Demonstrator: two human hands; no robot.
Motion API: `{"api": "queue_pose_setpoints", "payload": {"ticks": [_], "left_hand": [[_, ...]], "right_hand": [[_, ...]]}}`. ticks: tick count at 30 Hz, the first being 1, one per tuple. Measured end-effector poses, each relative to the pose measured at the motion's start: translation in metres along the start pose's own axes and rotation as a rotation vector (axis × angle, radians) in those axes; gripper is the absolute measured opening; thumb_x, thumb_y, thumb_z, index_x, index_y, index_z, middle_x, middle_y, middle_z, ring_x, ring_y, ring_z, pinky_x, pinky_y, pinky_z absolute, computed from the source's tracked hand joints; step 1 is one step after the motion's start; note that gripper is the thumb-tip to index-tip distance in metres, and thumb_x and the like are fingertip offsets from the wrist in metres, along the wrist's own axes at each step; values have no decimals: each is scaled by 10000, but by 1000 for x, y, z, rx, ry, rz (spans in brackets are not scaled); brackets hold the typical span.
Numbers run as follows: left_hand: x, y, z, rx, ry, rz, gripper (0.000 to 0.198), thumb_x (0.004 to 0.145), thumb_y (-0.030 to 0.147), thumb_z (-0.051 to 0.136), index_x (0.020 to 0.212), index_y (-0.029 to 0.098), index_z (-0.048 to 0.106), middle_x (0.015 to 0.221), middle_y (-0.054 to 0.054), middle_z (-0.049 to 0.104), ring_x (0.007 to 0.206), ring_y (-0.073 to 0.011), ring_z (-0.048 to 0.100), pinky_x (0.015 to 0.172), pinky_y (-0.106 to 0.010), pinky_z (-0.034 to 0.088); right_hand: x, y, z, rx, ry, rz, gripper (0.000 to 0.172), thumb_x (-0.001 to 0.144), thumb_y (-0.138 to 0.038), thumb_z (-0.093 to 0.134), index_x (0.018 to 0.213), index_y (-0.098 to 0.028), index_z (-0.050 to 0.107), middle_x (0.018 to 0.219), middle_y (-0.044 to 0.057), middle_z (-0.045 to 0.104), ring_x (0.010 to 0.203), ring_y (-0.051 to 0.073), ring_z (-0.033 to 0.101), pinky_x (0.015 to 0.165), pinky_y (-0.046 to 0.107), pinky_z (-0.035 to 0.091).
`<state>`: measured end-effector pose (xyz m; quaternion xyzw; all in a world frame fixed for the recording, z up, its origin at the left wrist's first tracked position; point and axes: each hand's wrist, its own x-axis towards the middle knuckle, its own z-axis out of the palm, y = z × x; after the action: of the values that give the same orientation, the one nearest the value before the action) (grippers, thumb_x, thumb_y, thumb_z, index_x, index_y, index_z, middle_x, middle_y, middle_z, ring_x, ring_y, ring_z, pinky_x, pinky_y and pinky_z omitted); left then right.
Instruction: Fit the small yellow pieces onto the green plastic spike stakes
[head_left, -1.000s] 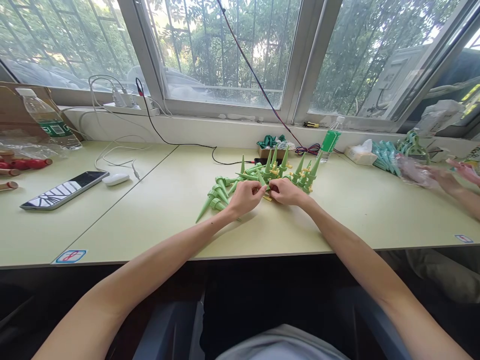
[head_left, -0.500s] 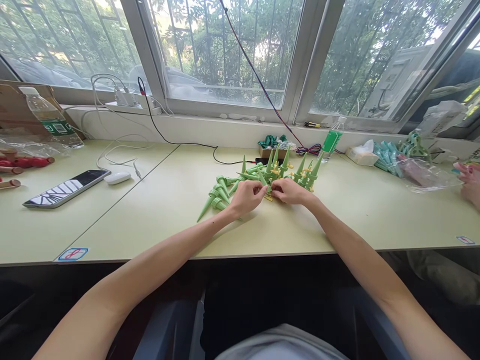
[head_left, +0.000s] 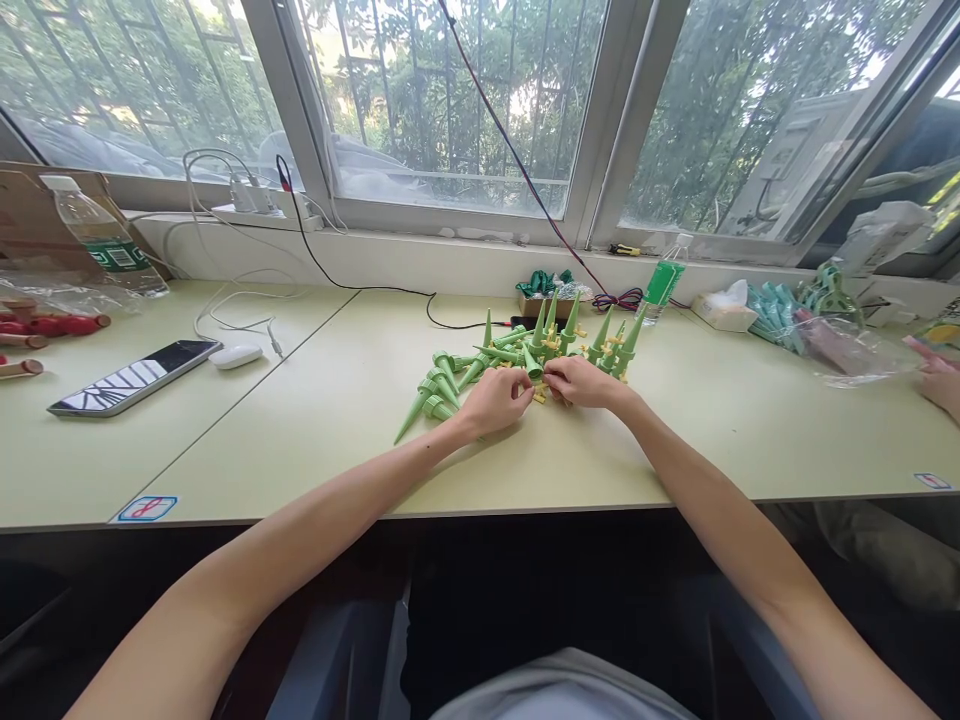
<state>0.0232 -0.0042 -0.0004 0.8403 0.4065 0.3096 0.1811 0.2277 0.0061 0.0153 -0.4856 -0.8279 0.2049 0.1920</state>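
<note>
Green plastic plant-watering spikes lie and stand in a cluster before me. Between my hands one green spike (head_left: 532, 364) is tilted, its round open end towards me. My right hand (head_left: 577, 382) is closed with its fingertips at the rim of that spike. My left hand (head_left: 495, 400) is closed in a pinch just left of it; what its fingertips hold is hidden or too small to make out. Small yellow valve pieces (head_left: 539, 394) lie under and between the fingertips. Loose green spikes (head_left: 435, 388) lie beside my left hand. Upright spikes with yellow valves (head_left: 600, 343) stand behind my right hand.
A phone (head_left: 135, 378) and a white mouse (head_left: 235, 356) lie at left. Behind the spikes are a small cardboard box (head_left: 551, 305) and a green-labelled bottle (head_left: 664, 280). A tissue pack (head_left: 726, 306) stands right. Another person's hand (head_left: 941, 380) shows at the right edge.
My left fingers have drawn slightly down and away from the spike between my hands. Its open end now shows. My right hand has barely moved.
</note>
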Motion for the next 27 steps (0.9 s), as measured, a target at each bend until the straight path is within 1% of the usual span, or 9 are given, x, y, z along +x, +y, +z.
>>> {"api": "queue_pose_setpoints", "payload": {"ticks": [7,12,17,22,24,27], "left_hand": [[-1,0,-2,56,-44,-27,211,875,326,570,889,176,716,656,-12,635,647,-160,554,620,-274,382],[-1,-2,-3,79,-31,-17,211,880,316,572,945,177,717,648,-8,633,635,-166,558,618,-278,375],[0,-1,-3,73,-69,10,202,894,282,551,874,176,721,638,-6,631,603,-151,540,614,-275,376],[0,-1,-3,97,-69,28,176,878,236,550,846,175,711,653,-8,640,599,-146,535,616,-275,370],[-1,0,-3,103,-68,42,173,879,236,546,842,176,704,653,-8,640,594,-144,532,613,-275,366],[-2,1,-3,95,-53,71,194,887,276,552,772,176,671,632,-6,621,576,-137,518,592,-273,354]], "right_hand": [[-1,-5,-2,20,3,-40,320,951,-266,431,637,-205,435,556,-16,564,494,118,546,629,263,427],[-2,-11,-3,50,16,-50,339,949,-304,440,625,-206,443,542,-13,567,485,119,537,634,274,425],[-3,-13,-1,99,18,-44,341,945,-334,450,631,-205,453,565,-13,581,466,112,532,601,271,428],[-2,-11,0,158,20,-41,347,931,-411,490,657,-198,498,592,-7,602,466,108,528,560,265,426],[-3,-11,0,193,10,-39,328,907,-447,527,698,-194,532,604,-6,608,477,112,535,531,258,417],[-3,-11,0,218,2,-52,300,875,-439,560,709,-189,548,583,-14,590,469,112,529,512,252,406]]}}
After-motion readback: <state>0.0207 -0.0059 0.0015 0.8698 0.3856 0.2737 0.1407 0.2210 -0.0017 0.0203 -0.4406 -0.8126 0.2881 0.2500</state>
